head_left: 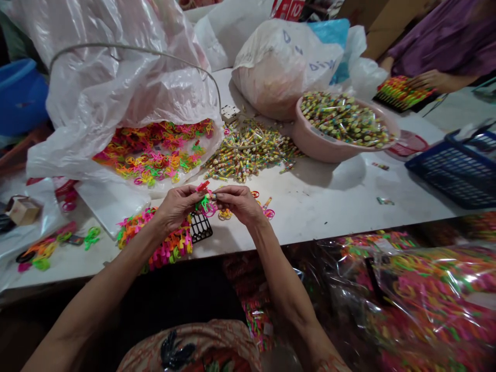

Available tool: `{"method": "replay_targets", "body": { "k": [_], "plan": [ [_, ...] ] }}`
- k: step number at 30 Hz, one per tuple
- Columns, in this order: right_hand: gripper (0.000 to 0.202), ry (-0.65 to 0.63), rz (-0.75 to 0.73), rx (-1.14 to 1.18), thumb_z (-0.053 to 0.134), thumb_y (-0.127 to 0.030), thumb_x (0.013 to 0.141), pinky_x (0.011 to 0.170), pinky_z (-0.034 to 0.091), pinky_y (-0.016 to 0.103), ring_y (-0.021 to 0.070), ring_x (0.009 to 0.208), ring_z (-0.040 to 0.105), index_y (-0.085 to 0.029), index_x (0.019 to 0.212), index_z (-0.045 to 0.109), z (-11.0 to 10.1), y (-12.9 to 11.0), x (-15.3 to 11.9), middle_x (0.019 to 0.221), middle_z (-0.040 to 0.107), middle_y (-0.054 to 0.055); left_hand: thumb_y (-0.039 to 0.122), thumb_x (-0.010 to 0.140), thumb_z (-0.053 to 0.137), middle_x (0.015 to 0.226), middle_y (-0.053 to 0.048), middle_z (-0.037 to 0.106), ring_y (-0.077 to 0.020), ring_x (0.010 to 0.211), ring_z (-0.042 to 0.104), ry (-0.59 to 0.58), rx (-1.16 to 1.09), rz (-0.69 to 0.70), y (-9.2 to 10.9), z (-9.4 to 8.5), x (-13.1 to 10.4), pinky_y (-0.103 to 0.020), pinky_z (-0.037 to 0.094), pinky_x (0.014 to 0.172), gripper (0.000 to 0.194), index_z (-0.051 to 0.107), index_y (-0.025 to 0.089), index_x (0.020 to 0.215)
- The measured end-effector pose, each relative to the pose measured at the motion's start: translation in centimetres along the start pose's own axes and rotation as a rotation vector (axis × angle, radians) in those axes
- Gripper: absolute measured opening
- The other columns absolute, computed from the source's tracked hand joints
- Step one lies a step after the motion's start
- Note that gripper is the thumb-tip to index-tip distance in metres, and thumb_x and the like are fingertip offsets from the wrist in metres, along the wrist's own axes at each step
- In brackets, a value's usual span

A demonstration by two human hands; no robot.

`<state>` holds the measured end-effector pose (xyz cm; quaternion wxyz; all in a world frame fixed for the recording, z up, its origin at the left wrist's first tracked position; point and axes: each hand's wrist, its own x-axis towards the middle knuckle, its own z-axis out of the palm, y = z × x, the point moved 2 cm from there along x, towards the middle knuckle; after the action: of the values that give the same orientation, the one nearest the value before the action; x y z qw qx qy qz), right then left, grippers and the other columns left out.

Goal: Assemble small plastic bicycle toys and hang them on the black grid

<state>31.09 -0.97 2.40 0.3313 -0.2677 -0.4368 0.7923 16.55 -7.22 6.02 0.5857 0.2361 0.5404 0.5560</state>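
My left hand (175,208) is closed on several small bright plastic pieces (203,203) in red, green and pink, some with ring-shaped ends. Right beside it, my right hand (241,203) pinches the end of a small printed tube (212,196), its fingertips almost meeting those of the left. Below the hands lies a black grid rack (202,229), its left part covered by rows of coloured plastic pieces (170,247). A few loose ringed pieces (268,211) rest on the table by my right hand.
A large clear bag (127,88) spills coloured pieces (155,155) at the left. Behind my hands spreads a heap of printed tubes (248,150), beside a pink basin (329,144) full of them. A blue basket (457,165) stands right. A co-worker's hand (426,80) touches another filled rack.
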Motion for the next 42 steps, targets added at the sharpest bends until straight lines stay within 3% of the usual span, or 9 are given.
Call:
{"method": "replay_targets", "body": {
  "k": [3,8,14,22,27,30,34,42],
  "plan": [
    [0.026,-0.037,-0.013,-0.062,0.085,-0.035,0.055,0.053,0.049,0.023,0.0087,0.052,0.058,-0.018,0.072,0.076,0.0,-0.4,-0.4,0.062,0.068,0.0,0.03,0.041,0.091,0.051,0.002,0.059,-0.007,0.045,0.051,0.003,0.074,0.059,0.2,-0.2,-0.1,-0.019,0.038,0.043,0.035,0.063,0.014,0.056],
    [0.021,-0.01,-0.173,-0.137,0.083,-0.036,0.06,0.05,0.048,0.023,0.0092,0.052,0.058,-0.02,0.072,0.076,0.6,-0.6,-1.2,0.064,0.065,-0.001,0.031,0.044,0.09,0.048,0.001,0.057,-0.008,0.043,0.048,-0.024,0.17,0.145,0.8,-0.4,-0.1,-0.022,0.038,0.044,0.031,0.064,0.015,0.053],
    [0.02,-0.041,-0.132,-0.028,0.083,-0.037,0.061,0.048,0.046,0.024,0.0087,0.05,0.055,-0.021,0.071,0.076,0.7,0.2,-1.8,0.065,0.064,-0.001,0.029,0.041,0.089,0.048,0.0,0.058,-0.0078,0.043,0.047,-0.108,0.176,0.084,1.1,0.1,-0.1,-0.021,0.035,0.042,0.029,0.065,0.015,0.051],
    [0.013,0.165,-0.279,-0.217,0.079,-0.033,0.066,0.051,0.046,0.025,0.0083,0.053,0.057,-0.023,0.073,0.077,0.7,0.4,-2.8,0.072,0.065,0.0,0.028,0.053,0.084,0.043,0.001,0.055,-0.0085,0.038,0.045,-0.038,0.406,0.238,0.5,-0.1,0.4,-0.021,0.032,0.04,0.021,0.067,0.016,0.054],
    [0.02,0.087,-0.087,-0.11,0.083,-0.034,0.06,0.052,0.047,0.025,0.0097,0.053,0.058,-0.021,0.074,0.076,-1.1,1.3,-2.0,0.063,0.067,0.0,0.032,0.049,0.086,0.049,-0.002,0.06,-0.0108,0.044,0.052,-0.194,0.332,0.062,0.2,0.1,1.0,-0.023,0.038,0.044,0.027,0.067,0.014,0.056],
    [0.023,0.118,-0.054,-0.037,0.084,-0.034,0.058,0.053,0.047,0.024,0.0088,0.053,0.057,-0.019,0.073,0.075,-2.0,1.5,-1.7,0.062,0.068,0.0,0.03,0.047,0.088,0.053,-0.002,0.062,-0.0104,0.048,0.054,-0.259,0.249,-0.035,0.4,0.1,1.2,-0.022,0.041,0.048,0.029,0.069,0.013,0.06],
    [0.023,0.111,-0.018,0.115,0.084,-0.03,0.057,0.052,0.048,0.022,0.0084,0.054,0.058,-0.019,0.074,0.073,-2.1,1.5,-1.7,0.063,0.068,-0.001,0.023,0.045,0.089,0.063,-0.002,0.067,-0.0104,0.057,0.058,-0.258,0.156,-0.103,0.3,0.0,1.3,-0.023,0.045,0.056,0.032,0.072,0.013,0.07],
    [0.019,-0.004,0.071,0.295,0.081,-0.024,0.061,0.048,0.045,0.018,0.0063,0.052,0.056,-0.019,0.076,0.071,-1.9,1.5,-2.1,0.069,0.069,-0.002,0.016,0.042,0.088,0.07,-0.003,0.07,-0.0108,0.064,0.062,-0.215,-0.022,-0.164,-0.9,0.8,0.1,-0.022,0.05,0.062,0.033,0.069,0.013,0.069]
  ]
}}
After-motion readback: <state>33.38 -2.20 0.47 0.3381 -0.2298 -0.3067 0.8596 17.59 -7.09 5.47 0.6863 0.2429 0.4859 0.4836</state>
